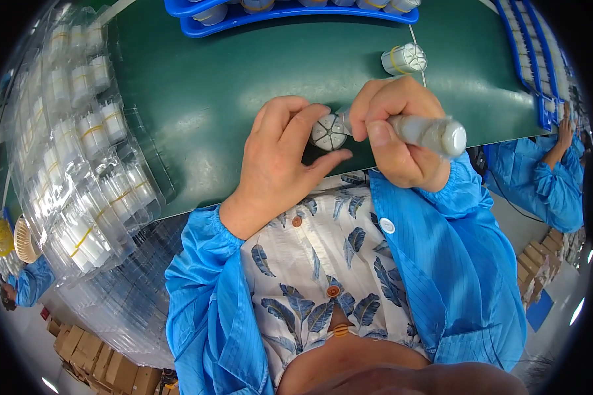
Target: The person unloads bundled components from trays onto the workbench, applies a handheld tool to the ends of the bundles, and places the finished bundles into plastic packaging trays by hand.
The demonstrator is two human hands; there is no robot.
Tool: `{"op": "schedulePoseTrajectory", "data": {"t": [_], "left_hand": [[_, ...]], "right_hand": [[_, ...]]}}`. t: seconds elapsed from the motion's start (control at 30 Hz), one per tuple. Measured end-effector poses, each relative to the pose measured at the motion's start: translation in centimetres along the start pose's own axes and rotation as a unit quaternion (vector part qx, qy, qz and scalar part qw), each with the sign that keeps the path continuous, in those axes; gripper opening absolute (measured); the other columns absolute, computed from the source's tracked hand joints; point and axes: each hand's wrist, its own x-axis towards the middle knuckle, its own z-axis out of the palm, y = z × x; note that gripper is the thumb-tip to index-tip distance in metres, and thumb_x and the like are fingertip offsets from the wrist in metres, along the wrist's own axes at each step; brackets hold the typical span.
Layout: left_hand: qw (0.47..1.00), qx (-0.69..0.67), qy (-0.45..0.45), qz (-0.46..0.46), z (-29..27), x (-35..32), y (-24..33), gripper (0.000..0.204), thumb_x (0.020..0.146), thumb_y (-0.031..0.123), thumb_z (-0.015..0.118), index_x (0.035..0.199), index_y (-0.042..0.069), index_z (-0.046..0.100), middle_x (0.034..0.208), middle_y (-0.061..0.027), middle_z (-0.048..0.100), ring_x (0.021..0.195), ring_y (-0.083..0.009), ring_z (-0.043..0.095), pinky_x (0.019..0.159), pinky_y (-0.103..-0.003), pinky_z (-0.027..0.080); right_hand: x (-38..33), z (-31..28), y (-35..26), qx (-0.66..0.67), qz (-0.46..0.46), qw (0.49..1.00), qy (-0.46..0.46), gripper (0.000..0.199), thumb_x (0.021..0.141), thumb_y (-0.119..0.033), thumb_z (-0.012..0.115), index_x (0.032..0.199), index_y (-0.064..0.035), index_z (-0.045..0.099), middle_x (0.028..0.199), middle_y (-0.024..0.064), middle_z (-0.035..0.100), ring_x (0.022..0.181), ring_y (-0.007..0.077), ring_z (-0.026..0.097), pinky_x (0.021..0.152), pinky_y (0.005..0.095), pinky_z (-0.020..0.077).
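Observation:
My left hand (277,155) is curled round a short round bundle of white wedge-shaped pieces (328,133), between its fingers and thumb, just above the green tabletop. Its end face points up, with dark gaps running out from the centre. In my right hand (402,135) is a stick-like tool with a translucent greyish handle (418,131) and a rounded white end. The tool's narrow grey tip touches or nearly touches the bundle's right edge; what kind of tool it is, I cannot make out. Beyond the right hand, a similar white bundle with a yellow band (404,59) lies on the table.
Clear plastic trays (102,155) of banded white bundles are stacked at the left. A blue tray (296,13) with more bundles stands at the far edge. Blue racks (530,59) hold white pieces at far right, near a blue-sleeved co-worker (540,174). Cardboard boxes (105,359) lie below.

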Motion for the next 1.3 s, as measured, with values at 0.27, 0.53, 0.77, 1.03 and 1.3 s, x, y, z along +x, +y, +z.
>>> {"op": "schedulePoseTrajectory", "data": {"t": [0.27, 0.53, 0.77, 1.03, 1.3], "left_hand": [[0.998, 0.010, 0.056, 0.020, 1.3, -0.2, -0.3, 0.049, 0.064, 0.016, 0.087, 0.106, 0.003, 0.065, 0.096, -0.0116, 0.057, 0.084, -0.0297, 0.058, 0.068, -0.037, 0.050], [0.997, 0.018, 0.067, 0.037, 1.1, -0.4, -0.5, 0.050, 0.064, 0.013, 0.086, 0.107, 0.002, 0.065, 0.097, -0.0115, 0.058, 0.085, -0.0303, 0.059, 0.069, -0.037, 0.051], [0.997, 0.007, 0.062, 0.040, 0.4, -1.1, -0.2, 0.054, 0.065, 0.007, 0.085, 0.114, 0.002, 0.062, 0.103, -0.0135, 0.060, 0.092, -0.0298, 0.059, 0.075, -0.036, 0.051], [0.997, -0.019, 0.071, 0.012, 0.7, -1.6, -1.0, 0.051, 0.065, 0.010, 0.085, 0.109, 0.002, 0.063, 0.103, -0.0139, 0.059, 0.091, -0.0325, 0.059, 0.076, -0.039, 0.051], [0.994, 0.035, 0.064, 0.080, -0.2, -1.4, -0.9, 0.057, 0.065, 0.004, 0.085, 0.115, 0.000, 0.060, 0.104, -0.0130, 0.060, 0.087, -0.0241, 0.060, 0.073, -0.033, 0.052]], "right_hand": [[0.3, 0.5, 0.3, -0.017, 0.032, 0.999, 0.024, 0.010, 0.085, -0.006, 0.066, 0.085, -0.0019, 0.057, 0.066, 0.0067, 0.059, 0.050, 0.0194, 0.056, 0.046, 0.0297, 0.0429], [0.2, 0.5, 0.1, -0.054, 0.009, 0.998, 0.008, 0.010, 0.089, -0.007, 0.063, 0.085, -0.0020, 0.056, 0.065, 0.0049, 0.057, 0.051, 0.0133, 0.054, 0.047, 0.0270, 0.0410], [1.1, 0.6, -0.1, 0.048, 0.009, 0.996, 0.069, 0.016, 0.091, -0.003, 0.067, 0.080, -0.0023, 0.056, 0.068, 0.0011, 0.055, 0.055, 0.0061, 0.049, 0.047, 0.0230, 0.0353], [0.5, 2.2, 1.0, -0.039, -0.020, 0.997, 0.071, 0.016, 0.087, -0.002, 0.070, 0.078, -0.0013, 0.057, 0.064, 0.0062, 0.054, 0.048, 0.0137, 0.052, 0.042, 0.0266, 0.0358], [1.1, 1.7, 0.2, 0.105, -0.052, 0.987, 0.111, 0.014, 0.093, -0.001, 0.063, 0.082, -0.0016, 0.054, 0.065, 0.0029, 0.055, 0.053, 0.0085, 0.049, 0.047, 0.0249, 0.0369]]}}
